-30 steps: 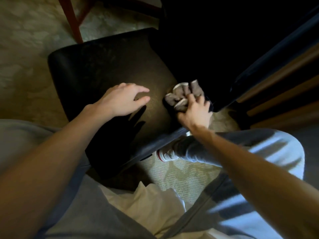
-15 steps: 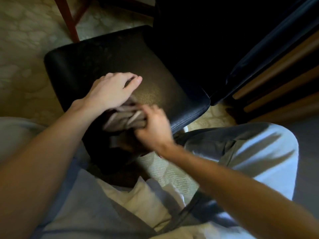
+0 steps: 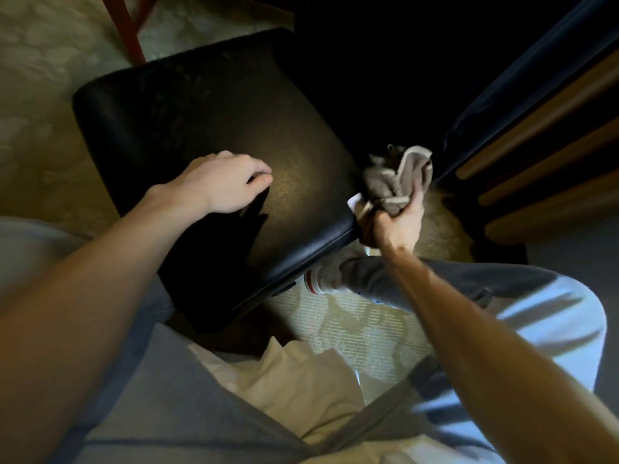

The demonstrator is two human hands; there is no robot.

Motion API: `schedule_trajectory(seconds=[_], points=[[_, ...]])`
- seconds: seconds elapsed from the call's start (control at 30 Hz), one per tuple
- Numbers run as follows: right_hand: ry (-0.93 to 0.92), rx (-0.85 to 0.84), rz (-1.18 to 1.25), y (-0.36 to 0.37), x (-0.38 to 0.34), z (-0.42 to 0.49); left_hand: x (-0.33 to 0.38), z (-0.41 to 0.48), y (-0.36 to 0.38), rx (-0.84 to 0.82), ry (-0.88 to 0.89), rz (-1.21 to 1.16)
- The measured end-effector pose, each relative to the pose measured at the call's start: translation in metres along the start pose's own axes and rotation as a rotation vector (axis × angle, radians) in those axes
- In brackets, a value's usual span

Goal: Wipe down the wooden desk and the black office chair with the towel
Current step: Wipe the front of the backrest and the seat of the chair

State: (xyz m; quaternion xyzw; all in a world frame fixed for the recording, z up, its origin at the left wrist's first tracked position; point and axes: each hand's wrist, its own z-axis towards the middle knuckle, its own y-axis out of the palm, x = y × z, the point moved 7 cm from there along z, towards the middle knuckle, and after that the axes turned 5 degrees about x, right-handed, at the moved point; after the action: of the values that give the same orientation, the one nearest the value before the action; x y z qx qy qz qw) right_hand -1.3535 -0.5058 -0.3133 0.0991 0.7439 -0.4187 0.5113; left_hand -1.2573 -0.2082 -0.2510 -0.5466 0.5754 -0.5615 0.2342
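The black office chair's seat fills the middle of the view, with its dark backrest rising at the upper right. My left hand rests on the seat near its front, fingers loosely curled and holding nothing. My right hand grips a bunched grey towel at the seat's right front corner, just off the edge. The towel sticks up above my fist.
Wooden slats of furniture run along the right edge. A red-brown furniture leg stands on the patterned carpet at the top left. My knees and a shoe sit close under the seat's front edge.
My right hand carried the towel from under my left hand on the seat out to the seat's right front corner. My left hand stayed on the seat, its fingers curling slightly.
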Motion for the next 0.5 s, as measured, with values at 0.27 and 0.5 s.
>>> schedule_trajectory(seconds=[0.27, 0.5], points=[[0.185, -0.357, 0.276, 0.056, 0.029, -0.146, 0.005, 0.006, -0.004, 0.086, -0.014, -0.045], [0.249, -0.059, 0.352, -0.018, 0.012, -0.016, 0.009, 0.003, -0.008, 0.13, -0.041, -0.077]])
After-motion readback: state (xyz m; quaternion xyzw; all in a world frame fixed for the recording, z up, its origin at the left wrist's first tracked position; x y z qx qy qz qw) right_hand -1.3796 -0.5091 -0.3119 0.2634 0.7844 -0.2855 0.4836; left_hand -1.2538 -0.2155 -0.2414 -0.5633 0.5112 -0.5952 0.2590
